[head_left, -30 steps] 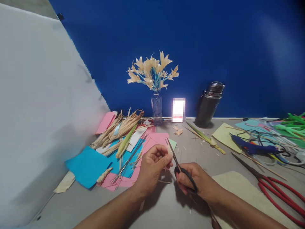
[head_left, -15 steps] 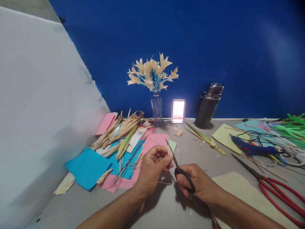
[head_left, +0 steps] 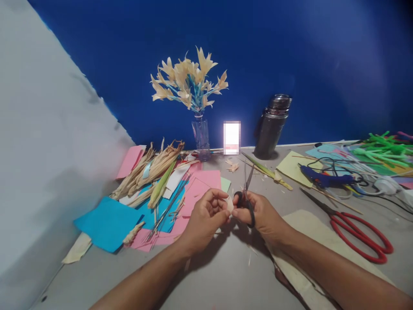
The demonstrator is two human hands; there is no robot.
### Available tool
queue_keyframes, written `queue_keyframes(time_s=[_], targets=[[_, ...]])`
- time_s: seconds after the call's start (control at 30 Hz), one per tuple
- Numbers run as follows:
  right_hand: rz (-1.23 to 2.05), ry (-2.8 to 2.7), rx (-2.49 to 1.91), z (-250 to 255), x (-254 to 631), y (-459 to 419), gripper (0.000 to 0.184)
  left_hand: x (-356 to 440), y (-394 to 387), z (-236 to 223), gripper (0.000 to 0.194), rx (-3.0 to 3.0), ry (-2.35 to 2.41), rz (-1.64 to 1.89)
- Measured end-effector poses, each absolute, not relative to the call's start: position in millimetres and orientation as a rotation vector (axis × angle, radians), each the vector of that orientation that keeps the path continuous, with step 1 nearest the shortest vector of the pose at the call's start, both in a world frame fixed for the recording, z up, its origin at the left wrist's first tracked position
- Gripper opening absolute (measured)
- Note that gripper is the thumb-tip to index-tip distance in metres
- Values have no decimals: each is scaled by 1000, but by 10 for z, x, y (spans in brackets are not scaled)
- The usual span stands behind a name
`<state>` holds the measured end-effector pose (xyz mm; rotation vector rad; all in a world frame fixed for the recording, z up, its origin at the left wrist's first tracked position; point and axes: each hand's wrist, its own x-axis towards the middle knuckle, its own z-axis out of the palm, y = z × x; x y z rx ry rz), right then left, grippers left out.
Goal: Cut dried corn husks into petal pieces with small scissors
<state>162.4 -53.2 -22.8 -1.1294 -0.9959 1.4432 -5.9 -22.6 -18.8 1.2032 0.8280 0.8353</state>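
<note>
The left hand (head_left: 208, 218) pinched a pale piece (head_left: 230, 204) between thumb and fingers; the right hand (head_left: 263, 214) gripped black-handled scissors (head_left: 247, 188), parted blades pointing away, seemingly so its fingertips could reach the piece; pale flowers (head_left: 183, 74) stood in a bottle (head_left: 202, 141), probably for support.

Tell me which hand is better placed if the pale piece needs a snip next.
Probably the right hand: it holds the black-handled scissors, blades apart, near the pale piece, which the left hand pinches.

Single head-worn view, facing forward and down, near the hands (head_left: 206, 219)
</note>
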Motion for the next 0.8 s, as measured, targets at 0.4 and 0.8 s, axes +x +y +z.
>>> queue_keyframes(time_s=[0.4, 0.8], targets=[[1349, -896, -1177, -206, 1628, -539, 27, 14, -244, -219, 27, 1134, 839, 695], [1467, -989, -1170, -195, 1657, -558, 26, 1, -213, -299, 22, 1125, 829, 669]])
